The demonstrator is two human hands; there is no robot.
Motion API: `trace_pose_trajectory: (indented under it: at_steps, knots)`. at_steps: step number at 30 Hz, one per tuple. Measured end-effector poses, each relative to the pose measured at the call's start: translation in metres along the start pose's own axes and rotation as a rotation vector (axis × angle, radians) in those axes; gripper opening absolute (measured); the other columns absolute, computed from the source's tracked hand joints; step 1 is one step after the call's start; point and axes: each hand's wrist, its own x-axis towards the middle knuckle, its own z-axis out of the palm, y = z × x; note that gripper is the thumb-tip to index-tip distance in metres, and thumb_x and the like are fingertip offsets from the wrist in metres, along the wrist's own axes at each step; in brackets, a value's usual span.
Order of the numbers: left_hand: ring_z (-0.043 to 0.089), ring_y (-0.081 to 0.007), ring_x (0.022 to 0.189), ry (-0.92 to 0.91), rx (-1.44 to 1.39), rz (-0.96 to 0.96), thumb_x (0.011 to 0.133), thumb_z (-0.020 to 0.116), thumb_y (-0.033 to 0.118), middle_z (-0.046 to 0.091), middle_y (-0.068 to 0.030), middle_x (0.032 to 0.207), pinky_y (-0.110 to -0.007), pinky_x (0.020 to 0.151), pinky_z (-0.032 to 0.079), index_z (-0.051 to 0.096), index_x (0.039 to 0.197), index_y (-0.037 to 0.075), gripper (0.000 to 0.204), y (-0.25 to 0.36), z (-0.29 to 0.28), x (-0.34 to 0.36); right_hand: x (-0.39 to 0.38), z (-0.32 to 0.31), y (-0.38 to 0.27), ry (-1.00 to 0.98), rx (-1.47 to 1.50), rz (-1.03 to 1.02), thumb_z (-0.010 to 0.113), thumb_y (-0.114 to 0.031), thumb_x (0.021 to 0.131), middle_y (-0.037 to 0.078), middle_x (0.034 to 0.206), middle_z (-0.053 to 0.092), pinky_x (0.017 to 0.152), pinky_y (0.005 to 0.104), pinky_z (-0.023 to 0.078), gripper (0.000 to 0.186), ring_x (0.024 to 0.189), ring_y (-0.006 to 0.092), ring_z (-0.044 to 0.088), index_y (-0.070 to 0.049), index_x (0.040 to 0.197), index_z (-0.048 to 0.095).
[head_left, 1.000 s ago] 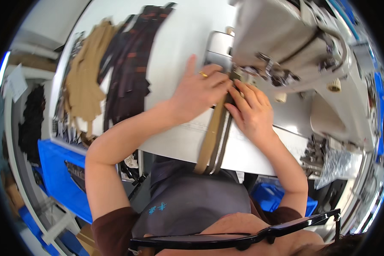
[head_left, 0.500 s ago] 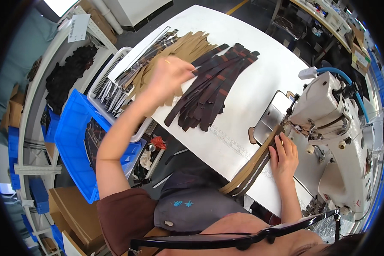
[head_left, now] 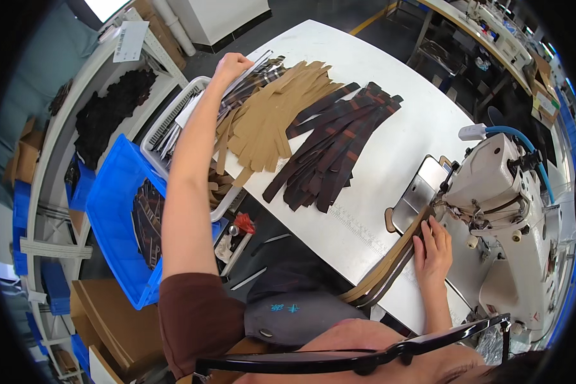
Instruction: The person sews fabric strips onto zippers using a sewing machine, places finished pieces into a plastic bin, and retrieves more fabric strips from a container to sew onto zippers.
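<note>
My left hand (head_left: 233, 65) reaches to the table's back left corner, fingers bent at the end of pale, thin pieces beside plaid strips (head_left: 264, 75); what it grips is unclear. A fanned pile of tan strips (head_left: 265, 118) and a darker plaid pile (head_left: 349, 150) lie on the white table (head_left: 416, 96). At the right, my right hand (head_left: 431, 246) holds a long tan strip with a dark zipper tape (head_left: 384, 269) by its edge, fingers curved onto it. The strip's far end lies at the white sewing machine (head_left: 486, 173), and its near end runs down over the table's front edge.
A white basket (head_left: 157, 141) of strips stands left of the table, beside a blue bin (head_left: 112, 198) holding plaid pieces. Metal shelving (head_left: 51, 128), cardboard boxes (head_left: 112, 320) and dark fabric are farther left. Another worktable (head_left: 473, 38) with machines is at the back right.
My left hand has left the zipper strip and moved up and left, past the tan pile, to the table's back corner. My right hand stays on the strip. The view has shifted.
</note>
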Motion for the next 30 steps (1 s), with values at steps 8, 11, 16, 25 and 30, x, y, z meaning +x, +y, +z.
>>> trace_pose_trajectory:
  at_steps: [8, 11, 16, 25, 30]
  knots:
    - [0.066, -0.0304, 0.095, 0.117, 0.138, -0.108, 0.073, 0.071, 0.034, 0.069, -0.0131, 0.099, -0.040, 0.084, 0.050, 0.074, 0.087, 0.013, 0.025, -0.034, 0.004, 0.034, 0.003, 0.000, -0.001, 0.019, 0.026, -0.005, 0.070, -0.011, 0.077, 0.015, 0.117, 0.060, 0.087, 0.0393, 0.048, 0.031, 0.103, 0.0331, 0.058, 0.001, 0.106, 0.065]
    - [0.065, -0.0301, 0.096, 0.188, 0.103, -0.044, 0.075, 0.070, 0.034, 0.070, -0.0128, 0.099, -0.040, 0.085, 0.049, 0.073, 0.092, 0.012, 0.028, -0.012, 0.015, 0.029, 0.000, -0.002, -0.001, 0.011, 0.005, 0.018, 0.070, -0.011, 0.077, 0.015, 0.117, 0.060, 0.087, 0.0390, 0.048, 0.032, 0.103, 0.0330, 0.058, 0.001, 0.106, 0.065]
    - [0.064, -0.0322, 0.099, -0.022, 0.293, -0.081, 0.076, 0.070, 0.038, 0.069, -0.0136, 0.103, -0.042, 0.086, 0.048, 0.070, 0.101, 0.011, 0.037, 0.004, 0.023, 0.033, 0.000, 0.000, -0.001, 0.000, 0.018, 0.025, 0.071, -0.011, 0.077, 0.015, 0.117, 0.060, 0.086, 0.0389, 0.048, 0.032, 0.103, 0.0332, 0.058, 0.001, 0.106, 0.065]
    - [0.068, -0.0244, 0.078, 0.183, 0.044, 0.011, 0.070, 0.069, 0.024, 0.068, -0.0147, 0.076, -0.036, 0.071, 0.050, 0.068, 0.071, 0.001, 0.023, -0.011, 0.027, 0.034, 0.001, -0.001, 0.000, 0.003, 0.016, 0.022, 0.071, -0.011, 0.077, 0.015, 0.118, 0.060, 0.087, 0.0392, 0.048, 0.032, 0.103, 0.0330, 0.058, 0.001, 0.107, 0.065]
    - [0.066, -0.0300, 0.095, -0.209, 0.330, -0.271, 0.067, 0.075, 0.030, 0.067, -0.0217, 0.098, -0.037, 0.082, 0.051, 0.068, 0.090, -0.006, 0.042, -0.004, 0.012, 0.039, 0.000, 0.003, 0.002, 0.012, 0.011, 0.016, 0.070, -0.011, 0.078, 0.014, 0.118, 0.060, 0.088, 0.0388, 0.048, 0.032, 0.104, 0.0323, 0.057, 0.000, 0.107, 0.065]
